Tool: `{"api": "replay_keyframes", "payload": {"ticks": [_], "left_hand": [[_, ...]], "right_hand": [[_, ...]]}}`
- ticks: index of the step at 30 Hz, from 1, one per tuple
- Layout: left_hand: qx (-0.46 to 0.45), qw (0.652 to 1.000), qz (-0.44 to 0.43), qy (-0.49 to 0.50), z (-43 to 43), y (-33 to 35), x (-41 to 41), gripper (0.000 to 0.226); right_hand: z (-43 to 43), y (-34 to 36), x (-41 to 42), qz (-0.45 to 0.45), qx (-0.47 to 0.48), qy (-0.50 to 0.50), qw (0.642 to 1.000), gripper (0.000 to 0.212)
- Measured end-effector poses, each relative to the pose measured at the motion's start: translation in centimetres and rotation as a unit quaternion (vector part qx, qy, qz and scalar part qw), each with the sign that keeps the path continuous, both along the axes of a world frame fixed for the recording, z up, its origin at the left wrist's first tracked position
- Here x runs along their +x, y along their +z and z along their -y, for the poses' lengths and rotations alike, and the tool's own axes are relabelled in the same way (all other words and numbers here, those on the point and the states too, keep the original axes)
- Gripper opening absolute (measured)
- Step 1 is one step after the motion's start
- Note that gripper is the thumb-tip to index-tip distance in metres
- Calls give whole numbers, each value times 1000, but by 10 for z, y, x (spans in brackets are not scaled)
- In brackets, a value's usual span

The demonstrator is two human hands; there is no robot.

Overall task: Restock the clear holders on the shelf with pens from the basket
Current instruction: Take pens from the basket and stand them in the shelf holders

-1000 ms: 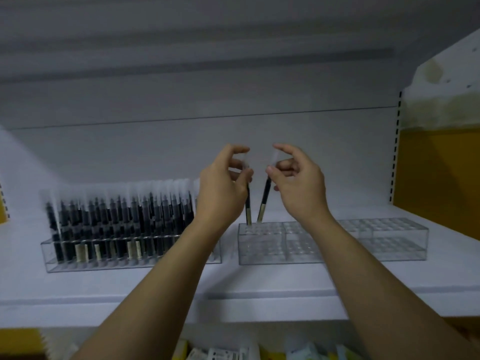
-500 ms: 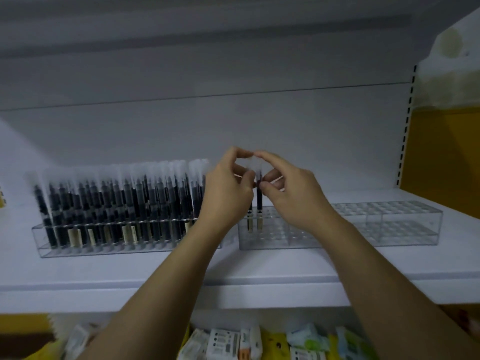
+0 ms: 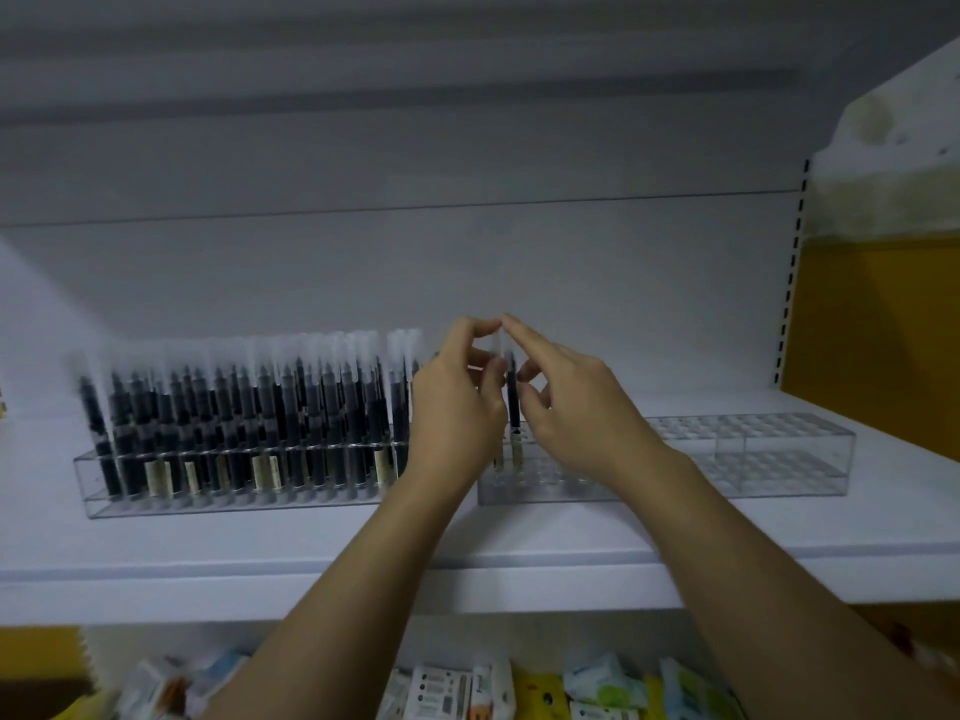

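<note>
Two clear holders stand on the white shelf (image 3: 519,563). The left holder (image 3: 93,491) is packed with several dark pens with frosted caps. The right holder (image 3: 753,459) has mostly vacant slots. At its left end two dark pens stand upright in slots. My left hand (image 3: 457,407) pinches the top of the left pen (image 3: 497,459), which it largely hides. My right hand (image 3: 576,407) pinches the right pen (image 3: 513,402), with the index fingertip on its frosted cap. The basket is out of view.
A lower shelf under my forearms holds small packets (image 3: 519,688) in white, yellow and green. A yellow side panel (image 3: 883,330) closes the shelf at the right. The shelf's white back wall rises behind the holders.
Both hands have come down and together, and the two pens went from tilted above the right holder to upright in its left-end slots.
</note>
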State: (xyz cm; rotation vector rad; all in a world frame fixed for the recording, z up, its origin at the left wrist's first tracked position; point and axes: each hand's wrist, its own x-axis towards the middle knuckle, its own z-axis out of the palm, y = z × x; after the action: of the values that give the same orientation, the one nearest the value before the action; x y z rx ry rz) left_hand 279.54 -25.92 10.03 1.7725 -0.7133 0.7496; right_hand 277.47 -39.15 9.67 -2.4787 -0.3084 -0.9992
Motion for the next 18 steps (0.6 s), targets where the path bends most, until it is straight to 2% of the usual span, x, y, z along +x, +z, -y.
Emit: {"api": "replay_keyframes", "payload": {"ticks": [5,9,13,18], "left_hand": [[30,999,-28,-2,-5,-6,-10,54],[28,999,-30,-1,-9,-13,-21,74],[44,999,2,20,-21,-23,-36,68],[149,984,50,78,-47,-41,-58,57]], "right_hand": [[3,4,-8,-7,43,-2,999,78],[2,5,-19,22,68,-1,997,74],[-2,3,-41,52,55,-14,997,68],[-12,-3,-78,56,4,-44,997,59]]}}
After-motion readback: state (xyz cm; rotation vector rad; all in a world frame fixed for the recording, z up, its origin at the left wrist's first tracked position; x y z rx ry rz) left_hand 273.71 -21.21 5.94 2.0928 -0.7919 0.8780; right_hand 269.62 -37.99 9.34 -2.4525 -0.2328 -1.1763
